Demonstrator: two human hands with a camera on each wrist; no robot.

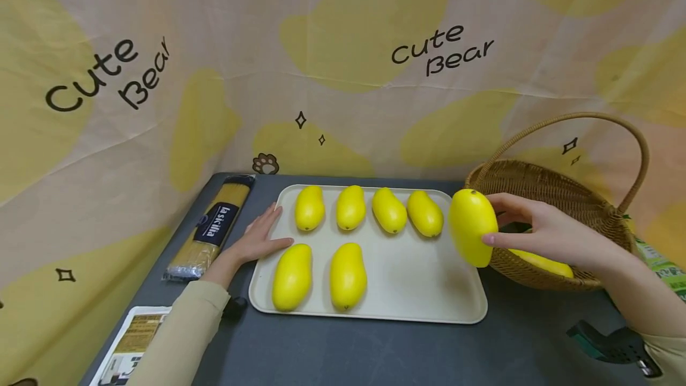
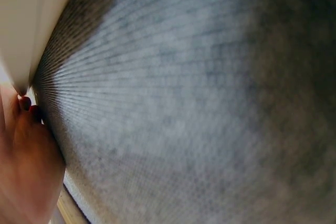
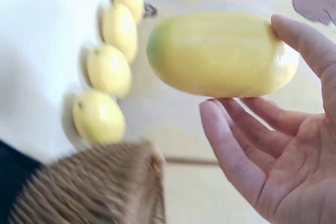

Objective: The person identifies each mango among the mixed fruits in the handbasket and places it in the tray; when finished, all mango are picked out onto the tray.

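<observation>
My right hand point(image 1: 527, 225) holds a yellow mango point(image 1: 473, 228) in the air between thumb and fingers, over the right side of a white tray point(image 1: 412, 282). The right wrist view shows this mango point(image 3: 220, 53) lying across the thumb and fingertips, with a greenish end. On the tray's left rim rests my left hand point(image 1: 259, 240), thumb and fingers spread. Several mangoes point(image 1: 351, 207) stand in a back row on the tray, and two mangoes point(image 1: 348, 277) lie at the front left. In the left wrist view the left hand point(image 2: 29, 166) shows only at the edge.
A wicker basket point(image 1: 552, 186) with a tall handle stands to the right, a mango point(image 1: 541, 262) inside it. Left of the tray lies a pasta pack point(image 1: 217, 225). A white-edged package point(image 1: 131, 344) is nearer, at the left. A green packet point(image 1: 661, 267) shows behind the basket.
</observation>
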